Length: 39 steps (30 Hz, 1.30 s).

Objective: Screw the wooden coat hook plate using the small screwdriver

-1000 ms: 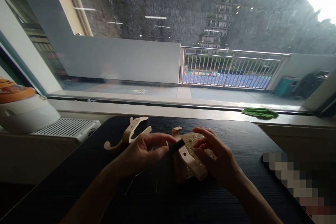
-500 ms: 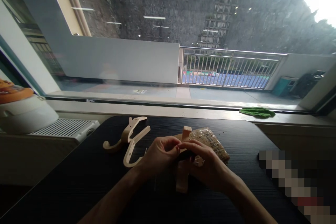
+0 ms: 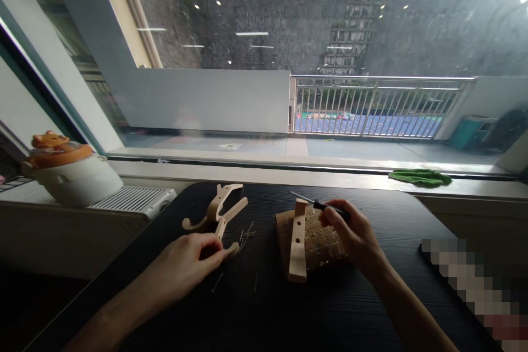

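Radiator, far left: white radiator point(image 3: 134, 193) beneath the window; a white container point(image 3: 80, 176) with an orange animal-figure lid stands on top of it.
Bench: black bench point(image 3: 185, 322) with visible grain, set close to the window sill point(image 3: 280, 175).
Left grip: bare left grip point(image 3: 185, 258), palm down, thumb and forefinger at the near, curved end of a wooden hook point(image 3: 234, 211); whether the fingers are closed on it cannot be told.
Second hook: another wooden hook point(image 3: 213, 210), lying on the bench just beyond the first.
Fasteners: thin metal fasteners point(image 3: 242, 242), some bunched right of the hooks, two apart and nearer the wearer; exact type too small to determine.
Wooden bracket: pale wooden bracket point(image 3: 298, 253), on the left part of a brown wrapped block point(image 3: 325, 239), two holes showing.
Screwdriver: screwdriver point(image 3: 317, 204), black handle, metal shaft pointing left past the bracket's far end; contact between them cannot be confirmed.
Right grip: bare right grip point(image 3: 350, 228), fingers wrapped around the screwdriver handle, above the block.
Sill, right: green cloth point(image 3: 421, 177), lying flat.
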Available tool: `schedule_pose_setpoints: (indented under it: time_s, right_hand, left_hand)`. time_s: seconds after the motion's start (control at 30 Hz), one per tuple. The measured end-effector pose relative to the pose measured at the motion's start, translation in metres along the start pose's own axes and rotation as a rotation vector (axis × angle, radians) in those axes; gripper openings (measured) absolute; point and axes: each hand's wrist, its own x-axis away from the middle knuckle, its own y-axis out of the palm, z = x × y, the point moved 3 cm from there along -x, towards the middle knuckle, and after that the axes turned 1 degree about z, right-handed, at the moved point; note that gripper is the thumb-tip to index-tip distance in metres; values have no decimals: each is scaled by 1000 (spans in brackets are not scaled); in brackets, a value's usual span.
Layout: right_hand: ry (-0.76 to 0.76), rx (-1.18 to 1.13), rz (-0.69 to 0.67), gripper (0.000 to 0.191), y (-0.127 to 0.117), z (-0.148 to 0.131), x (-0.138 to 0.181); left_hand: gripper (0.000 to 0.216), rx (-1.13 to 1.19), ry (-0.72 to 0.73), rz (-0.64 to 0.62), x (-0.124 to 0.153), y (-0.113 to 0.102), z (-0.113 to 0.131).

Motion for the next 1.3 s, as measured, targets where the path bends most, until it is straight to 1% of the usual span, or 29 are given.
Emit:
schedule_pose_setpoints:
  time_s: [0.07,0.13,0.17,0.27,0.33,0.4,0.43,0.5,0.53,0.6,0.67,0.77,0.83,0.93,1.07,1.17,1.27,1.3]
  right_hand:
    - [27,-8,123,30,-10,5,-5]
    - [68,-37,250,34,-21,15,-9]
    - [80,-69,306,36,-26,21,-11]
    - [127,-124,396,41,-37,40,-16]
    - [130,-124,408,42,-42,52,-18]
    - [135,-111,432,43,-45,61,-19]
    - [137,-99,438,44,-46,65,-19]
    - [134,-79,439,44,-46,69,-20]
    - [130,-70,439,44,-46,70,-20]
    - [126,-53,441,43,-45,70,-20]
    - [130,-40,435,42,-44,69,-20]
    - [144,-31,413,41,-43,67,-20]
    - [153,-15,416,41,-42,65,-19]
    - [155,21,419,41,-41,63,-18]
    - [148,30,386,43,-40,64,-18]
    - [145,28,373,43,-40,66,-19]
    - [144,14,371,43,-40,68,-19]
    - [144,12,375,43,-41,68,-18]
  left_hand:
    - [28,-95,-40,-42,10,10,-9]
    - [24,-197,-75,-36,13,19,-17]
    - [22,-241,-101,-9,14,23,-20]
    - [18,-255,-70,-18,13,30,-23]
    - [16,-244,-43,-6,15,33,-19]
    - [14,-211,0,32,20,40,-12]
    - [13,-168,70,58,23,46,-6]
    - [13,-80,214,29,31,63,7]
    - [12,-57,263,23,33,72,12]
    - [13,-52,314,57,34,84,19]
    - [15,-85,352,96,30,90,23]
    - [18,-163,419,146,17,89,26]
    - [19,-222,436,183,8,84,26]
    - [21,-340,389,234,-5,80,27]
    - [25,-481,331,305,-18,78,32]
    - [23,-478,295,350,-23,69,30]
    - [23,-432,261,434,-20,52,18]
    - [23,-426,264,444,-18,47,13]
